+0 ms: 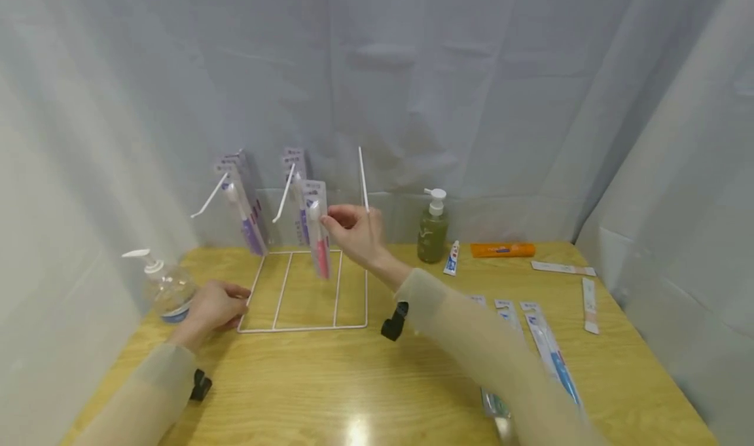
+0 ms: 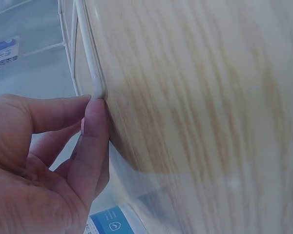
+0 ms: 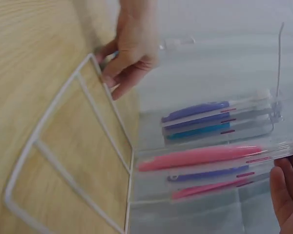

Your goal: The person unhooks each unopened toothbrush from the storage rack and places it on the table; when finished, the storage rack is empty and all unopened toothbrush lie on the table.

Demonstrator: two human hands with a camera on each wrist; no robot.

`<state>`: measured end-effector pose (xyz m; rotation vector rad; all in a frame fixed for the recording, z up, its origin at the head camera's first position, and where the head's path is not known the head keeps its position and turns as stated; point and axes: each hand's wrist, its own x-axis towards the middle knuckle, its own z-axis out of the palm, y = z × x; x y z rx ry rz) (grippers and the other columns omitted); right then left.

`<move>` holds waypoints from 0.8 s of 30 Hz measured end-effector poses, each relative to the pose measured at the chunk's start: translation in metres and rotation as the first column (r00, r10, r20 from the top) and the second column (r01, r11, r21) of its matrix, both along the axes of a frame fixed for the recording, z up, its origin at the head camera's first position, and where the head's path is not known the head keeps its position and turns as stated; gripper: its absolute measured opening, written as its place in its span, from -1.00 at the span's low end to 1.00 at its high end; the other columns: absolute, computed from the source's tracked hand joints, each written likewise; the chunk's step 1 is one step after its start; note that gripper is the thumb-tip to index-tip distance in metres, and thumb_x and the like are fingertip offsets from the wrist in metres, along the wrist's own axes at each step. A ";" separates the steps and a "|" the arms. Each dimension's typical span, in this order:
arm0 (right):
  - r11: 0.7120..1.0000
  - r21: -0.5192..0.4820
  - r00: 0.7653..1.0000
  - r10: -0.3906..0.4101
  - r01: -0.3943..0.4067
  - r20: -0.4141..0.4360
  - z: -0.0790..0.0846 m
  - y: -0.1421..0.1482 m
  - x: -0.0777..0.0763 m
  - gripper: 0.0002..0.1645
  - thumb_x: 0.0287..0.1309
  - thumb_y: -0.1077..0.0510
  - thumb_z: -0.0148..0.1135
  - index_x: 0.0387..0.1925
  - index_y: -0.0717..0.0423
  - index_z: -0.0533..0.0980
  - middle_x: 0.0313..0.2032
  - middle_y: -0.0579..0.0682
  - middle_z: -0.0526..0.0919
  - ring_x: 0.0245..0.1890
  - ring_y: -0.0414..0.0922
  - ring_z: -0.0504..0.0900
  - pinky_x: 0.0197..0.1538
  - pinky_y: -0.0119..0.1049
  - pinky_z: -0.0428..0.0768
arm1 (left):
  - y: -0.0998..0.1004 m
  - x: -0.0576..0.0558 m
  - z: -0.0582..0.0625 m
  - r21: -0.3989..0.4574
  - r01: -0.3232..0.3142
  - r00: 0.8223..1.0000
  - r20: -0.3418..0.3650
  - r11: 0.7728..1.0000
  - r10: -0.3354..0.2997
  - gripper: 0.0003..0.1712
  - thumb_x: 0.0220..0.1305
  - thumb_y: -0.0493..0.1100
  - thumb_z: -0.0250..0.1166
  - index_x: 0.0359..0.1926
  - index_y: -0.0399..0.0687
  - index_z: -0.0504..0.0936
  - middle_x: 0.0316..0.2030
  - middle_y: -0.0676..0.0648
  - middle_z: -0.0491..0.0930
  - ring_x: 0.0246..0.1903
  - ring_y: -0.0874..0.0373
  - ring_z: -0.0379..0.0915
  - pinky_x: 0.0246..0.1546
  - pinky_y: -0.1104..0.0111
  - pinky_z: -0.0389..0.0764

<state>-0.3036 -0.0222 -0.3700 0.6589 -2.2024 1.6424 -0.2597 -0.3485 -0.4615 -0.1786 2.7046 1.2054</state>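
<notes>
- Stretching beneath, the glossy table [image 1: 294, 384] shows streaky wood grain.
- White, thin and rectangular at its base, the wire rack [image 1: 303, 329] stands on the far left.
- My left hand [image 1: 215, 305] pinches its left edge.
- My right hand [image 1: 356, 233] grips a flat, clear plastic pack [image 1: 313, 238] near the middle prong [image 1: 285, 192].
- Inside, the slim toothbrush [image 1: 321, 256] points its pink handle downward.

a person's forearms wear a long, pale cream fabric left sleeve [image 1: 141, 400] and a matching pale cream fabric right sleeve [image 1: 471, 348], plain and soft-looking, each ending at the wrist. a small, blocky black device [image 1: 201, 386] sits at the left cuff; a similar black device with a rounded end [image 1: 393, 323] sits at the right. the left hand [image 1: 215, 307] and right hand [image 1: 357, 234] are bare.
</notes>
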 end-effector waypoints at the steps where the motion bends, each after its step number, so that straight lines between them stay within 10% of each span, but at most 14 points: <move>1: 1.000 0.005 1.000 -0.002 0.002 0.016 -0.003 0.010 0.006 -0.78 0.43 0.25 0.48 -0.02 0.34 0.81 -0.10 0.30 0.91 -0.23 0.18 0.93 -0.20 -0.43 0.87 | 0.002 0.001 0.001 0.000 -0.001 1.000 -0.002 1.000 0.001 -0.42 0.28 -0.37 0.35 0.31 -0.53 0.65 -0.37 -0.10 0.78 -0.57 0.27 0.63 -0.51 0.42 0.79; 10: 0.999 0.039 0.940 -0.007 -0.007 0.341 -0.037 0.135 0.048 -0.75 0.43 0.34 0.43 0.01 0.49 0.76 -0.16 0.40 0.88 -0.47 -0.22 0.82 -0.31 -0.28 0.91 | 0.002 0.001 0.003 0.008 0.005 1.000 0.023 1.000 -0.005 -0.42 0.33 -0.37 0.35 0.34 -0.54 0.62 -0.29 -0.14 0.78 -0.53 0.25 0.62 -0.47 0.41 0.81; 19: 0.979 0.201 0.701 -0.160 0.024 0.695 -0.078 0.219 0.072 -0.72 0.44 0.25 0.45 0.02 0.42 0.76 -0.40 0.04 0.86 -0.53 -0.23 0.78 -0.37 -0.33 0.87 | 0.000 0.000 0.000 0.006 0.009 0.999 0.031 1.000 -0.009 -0.43 0.34 -0.36 0.35 0.34 -0.52 0.64 -0.21 -0.21 0.79 -0.50 0.24 0.64 -0.45 0.39 0.84; 24: 0.957 0.289 0.655 -0.240 0.035 0.716 -0.084 0.227 0.081 -0.70 0.43 0.22 0.49 0.05 0.37 0.77 -0.37 0.09 0.87 -0.53 -0.19 0.79 -0.41 -0.33 0.85 | 0.002 0.000 0.002 -0.021 0.010 1.000 0.022 1.000 -0.010 -0.42 0.33 -0.36 0.36 0.35 -0.50 0.64 -0.17 -0.27 0.80 -0.51 0.24 0.63 -0.46 0.40 0.82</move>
